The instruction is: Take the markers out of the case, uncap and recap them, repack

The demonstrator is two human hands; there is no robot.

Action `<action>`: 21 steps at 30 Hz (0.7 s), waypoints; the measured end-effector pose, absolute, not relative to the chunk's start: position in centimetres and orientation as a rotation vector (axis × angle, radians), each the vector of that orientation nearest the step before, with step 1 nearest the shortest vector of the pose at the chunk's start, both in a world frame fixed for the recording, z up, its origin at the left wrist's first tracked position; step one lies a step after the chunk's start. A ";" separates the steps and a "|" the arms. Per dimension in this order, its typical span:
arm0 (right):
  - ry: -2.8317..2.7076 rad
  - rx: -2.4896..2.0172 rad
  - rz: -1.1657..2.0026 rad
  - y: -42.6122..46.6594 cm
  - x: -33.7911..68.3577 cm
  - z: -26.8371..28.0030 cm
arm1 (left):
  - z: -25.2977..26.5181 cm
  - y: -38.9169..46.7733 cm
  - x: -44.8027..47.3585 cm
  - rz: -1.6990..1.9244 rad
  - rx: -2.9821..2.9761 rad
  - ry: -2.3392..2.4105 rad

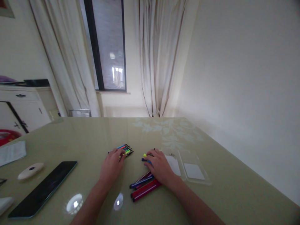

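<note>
My left hand [112, 164] rests on a row of slim coloured pens [128, 152] with dark tips, its fingers bent round their near side. My right hand [159, 165] is curled over a few markers, with a blue marker [148, 162] and a yellow end [144, 155] showing at its fingertips. Its palm hides most of them. Below the right wrist lie several thicker markers: a red marker [145, 189], a crimson marker [147, 192] and a dark blue marker [142, 181]. Beside the right hand sits an opened clear plastic case [203, 172] with white card inside.
A black tablet or phone [44, 189] lies at the left of the glossy table [93, 131], near a white oval object [31, 171] and a paper sheet [12, 153]. A wall [246, 93] runs along the right edge. Behind are curtains [161, 56] and a cabinet [23, 103].
</note>
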State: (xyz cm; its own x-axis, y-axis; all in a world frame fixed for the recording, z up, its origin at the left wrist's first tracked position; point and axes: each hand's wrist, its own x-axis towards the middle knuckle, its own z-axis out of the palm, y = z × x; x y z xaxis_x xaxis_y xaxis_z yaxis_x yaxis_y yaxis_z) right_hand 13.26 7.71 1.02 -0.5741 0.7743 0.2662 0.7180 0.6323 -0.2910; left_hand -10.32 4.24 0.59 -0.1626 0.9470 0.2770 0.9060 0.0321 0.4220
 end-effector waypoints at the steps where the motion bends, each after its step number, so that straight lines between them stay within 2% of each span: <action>1: -2.495 -1.197 0.205 7.7 13.3 1.1 | 0.3 4.5 -11.4 0.758 1.970 2.292; 5: -2.533 -1.220 0.199 7.8 13.4 1.0 | -0.5 4.9 -13.7 0.664 1.921 2.457; 14: -2.493 -1.197 0.307 7.8 13.3 0.6 | -0.7 5.1 -14.0 0.562 1.970 2.419; 21: -2.195 -1.029 0.524 7.2 14.7 1.2 | -1.3 5.3 -14.3 0.519 1.963 2.394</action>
